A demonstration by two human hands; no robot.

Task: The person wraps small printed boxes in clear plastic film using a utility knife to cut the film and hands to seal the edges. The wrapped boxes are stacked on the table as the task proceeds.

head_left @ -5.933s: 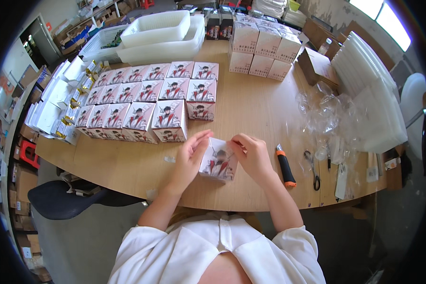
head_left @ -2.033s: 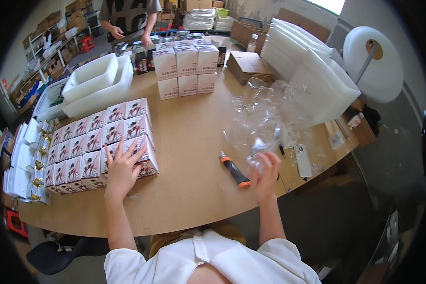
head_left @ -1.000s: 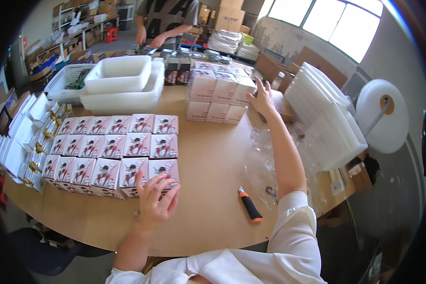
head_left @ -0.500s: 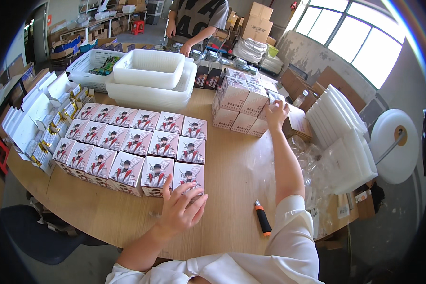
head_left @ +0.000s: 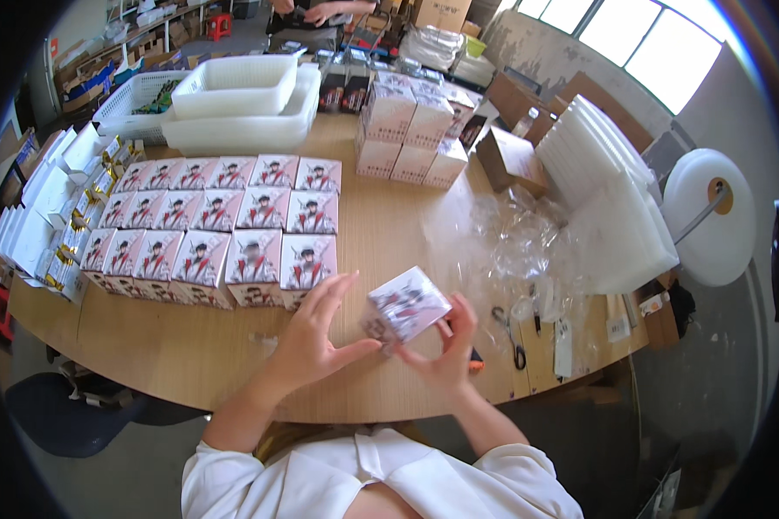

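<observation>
A small pink-and-white box (head_left: 412,301) with a printed figure is held tilted over the table in front of me. My right hand (head_left: 444,353) grips it at its right and lower side, and the box is slightly blurred. To its left is my left hand (head_left: 310,339), fingers stretched out and thumb pointing toward the box's lower corner. Just beyond those fingers, several matching boxes (head_left: 255,257) stand in three close rows, printed figures facing up. More pink boxes (head_left: 407,117) are stacked two high at the far middle. An orange-and-black cutter (head_left: 476,362) is mostly hidden behind my right hand.
White plastic baskets (head_left: 236,131) stand at the far left, near open cartons of gold packets (head_left: 86,208). Crumpled clear film (head_left: 524,233), scissors (head_left: 512,337) and white foam sheets (head_left: 610,199) occupy the right. A person (head_left: 312,22) stands beyond the table.
My right hand has come back from the far stack with one box from its top right. My left hand has lifted off the rows and moved toward that box. The view has tipped downward.
</observation>
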